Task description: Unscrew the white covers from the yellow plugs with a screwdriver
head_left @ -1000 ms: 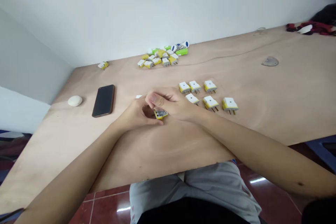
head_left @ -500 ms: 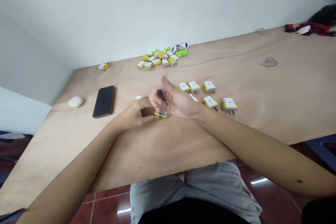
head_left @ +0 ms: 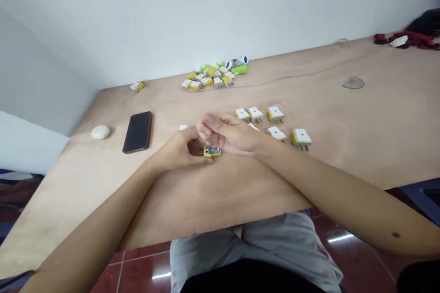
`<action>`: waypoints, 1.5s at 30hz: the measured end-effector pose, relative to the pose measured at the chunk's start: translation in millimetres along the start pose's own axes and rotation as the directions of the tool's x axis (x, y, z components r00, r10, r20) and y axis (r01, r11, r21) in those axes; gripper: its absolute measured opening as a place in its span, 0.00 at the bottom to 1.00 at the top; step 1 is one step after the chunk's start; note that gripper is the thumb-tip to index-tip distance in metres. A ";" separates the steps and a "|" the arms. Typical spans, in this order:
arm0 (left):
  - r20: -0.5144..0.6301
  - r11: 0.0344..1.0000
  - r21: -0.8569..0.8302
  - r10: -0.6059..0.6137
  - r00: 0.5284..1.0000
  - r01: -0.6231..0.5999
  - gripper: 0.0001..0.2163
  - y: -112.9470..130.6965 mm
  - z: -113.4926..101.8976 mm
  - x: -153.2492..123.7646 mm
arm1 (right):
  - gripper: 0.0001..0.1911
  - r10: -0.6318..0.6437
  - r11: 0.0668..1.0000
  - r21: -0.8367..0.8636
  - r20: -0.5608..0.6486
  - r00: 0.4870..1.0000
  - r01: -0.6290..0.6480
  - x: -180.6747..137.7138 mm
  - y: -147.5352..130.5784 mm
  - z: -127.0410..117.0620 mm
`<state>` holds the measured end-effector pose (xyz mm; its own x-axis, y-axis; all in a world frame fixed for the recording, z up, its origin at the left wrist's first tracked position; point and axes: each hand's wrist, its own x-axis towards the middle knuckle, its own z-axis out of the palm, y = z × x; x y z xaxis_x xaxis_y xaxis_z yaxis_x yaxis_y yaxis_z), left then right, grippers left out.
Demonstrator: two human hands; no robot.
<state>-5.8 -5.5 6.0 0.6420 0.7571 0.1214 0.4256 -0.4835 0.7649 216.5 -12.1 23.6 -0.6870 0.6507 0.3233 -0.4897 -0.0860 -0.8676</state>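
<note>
My left hand rests on the plywood table and pinches a small yellow plug base with its inside showing. My right hand lies just over that base, fingers curled together; what they hold, if anything, is hidden. A small white piece lies just left of my hands. To the right sits a group of several white-and-yellow plugs, prongs out.
A black phone and a white oval object lie at the left. A heap of yellow, green and white plug parts sits by the back wall, with one stray plug. A clear curved piece and red-black items are far right.
Half a second ago my right hand was raised and turned palm-up with a dark purple item at its fingertips. It has now lowered and curled over the yellow base. My left hand stayed.
</note>
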 end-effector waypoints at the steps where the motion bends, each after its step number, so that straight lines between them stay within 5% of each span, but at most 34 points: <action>1: -0.003 1.000 -0.002 0.015 1.000 -0.015 0.24 -0.5 0.3 0.3 | 0.27 -0.002 1.000 0.010 -0.012 1.000 0.002 -0.1 0.6 0.2; 11: -0.012 0.999 -0.041 0.011 1.000 -0.011 0.28 -5.6 8.1 2.6 | 0.28 -0.149 0.978 -0.148 0.010 0.989 0.149 3.4 10.3 1.6; 19: -0.004 1.000 -0.002 0.028 1.000 -0.028 0.27 -0.5 4.8 1.7 | 0.27 -0.046 0.996 -0.075 -0.019 0.999 0.044 -0.4 1.1 3.5; 25: 0.071 0.994 0.022 0.105 0.992 -0.107 0.11 -0.3 -4.8 -0.6 | 0.21 0.018 1.000 0.015 0.025 1.000 -0.019 -1.8 -2.6 2.5; 30: 0.086 0.998 -0.067 0.005 0.996 0.001 0.18 -3.1 -0.6 -1.1 | 0.24 -0.001 1.000 -0.029 0.052 0.999 0.003 -1.0 1.6 -0.1; 45: -0.019 0.999 0.023 0.032 0.999 -0.032 0.13 5.6 3.2 -2.9 | 0.27 -0.004 0.983 -0.183 -0.072 0.997 -0.009 -0.2 6.5 6.7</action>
<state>-3.3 -11.8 7.8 0.6434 0.7491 0.1578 0.4196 -0.5175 0.7457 209.8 -17.9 20.4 -0.6446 0.7035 0.2993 -0.3772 0.0479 -0.9249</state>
